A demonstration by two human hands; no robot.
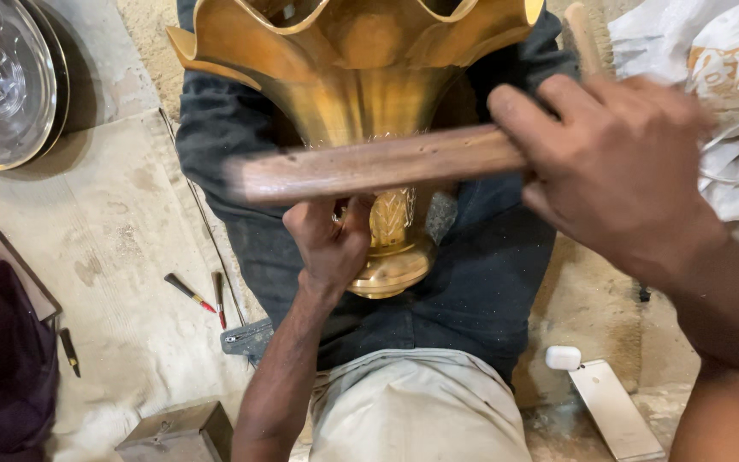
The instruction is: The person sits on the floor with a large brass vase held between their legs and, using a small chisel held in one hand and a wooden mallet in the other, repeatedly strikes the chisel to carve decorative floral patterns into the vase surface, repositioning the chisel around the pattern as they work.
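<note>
**Brass vase on the lap, wooden stick across it**

So the left hand (331, 244) is curled tight around the narrow stem of a big brass vase (361, 77), fingers wrapped just above the rounded foot, right where the embossed leaf-like pattern sits. The vase lies on the person's lap, on dark trousers (472, 282), foot toward the body and the wide scalloped mouth pointing away toward the top edge of the view.

The right hand (613, 171) is clenched around one end of a long wooden stick (369, 167), which runs sideways straight across the vase's stem, just above the left hand. The stick's free end is blurry, so I can't really tell whether it's touching the brass or sitting just off it.

Around that: the person sits on a dusty concrete floor (121, 248). On the floor left of the leg there are two small hand tools (203, 299), one with a reddish tip, near a thin wire. Further left, toward the lower left corner, a dark maroon cloth (2, 359), with a flat wooden piece beside it. In the top left corner, a shiny round metal tray (2, 81) with an engraved pattern. Top right corner has crumpled white plastic bags (720, 77). Lower right on the floor, a small white case (563, 358) just beside a flat pale slab (617, 415).
</note>
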